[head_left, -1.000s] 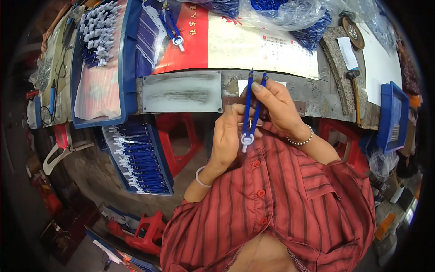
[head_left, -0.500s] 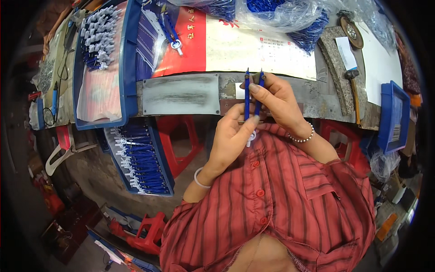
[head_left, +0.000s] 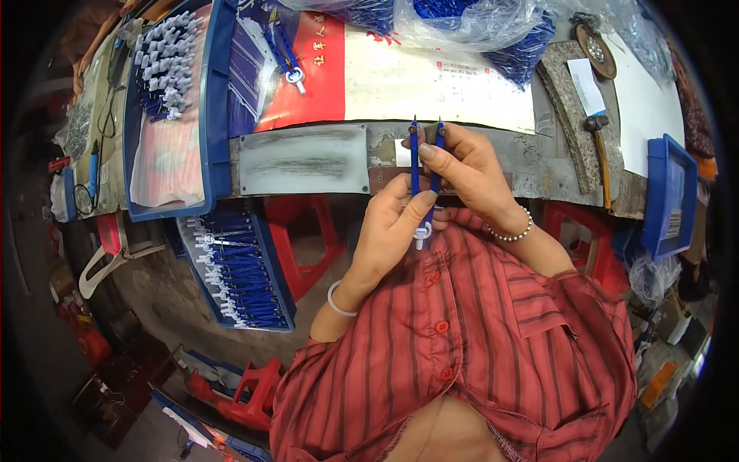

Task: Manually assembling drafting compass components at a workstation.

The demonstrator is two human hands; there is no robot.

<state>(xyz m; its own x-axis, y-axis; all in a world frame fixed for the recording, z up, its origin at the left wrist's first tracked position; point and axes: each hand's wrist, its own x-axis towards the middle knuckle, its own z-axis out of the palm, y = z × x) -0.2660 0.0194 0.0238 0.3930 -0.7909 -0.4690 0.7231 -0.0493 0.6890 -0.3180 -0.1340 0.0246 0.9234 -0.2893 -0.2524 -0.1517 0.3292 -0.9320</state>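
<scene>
So the blue compass [head_left: 415,165] is up near the middle of the frame, tips pointing up, white head [head_left: 422,232] at the bottom, legs slightly apart. Left hand [head_left: 391,231] has it pinched just above the head, thumb across; right hand [head_left: 471,171] grips higher up, by the tips. Looks to me like an adjusting or checking step on the legs. Next move probably calls for a steady left pinch and light right fingers.
</scene>
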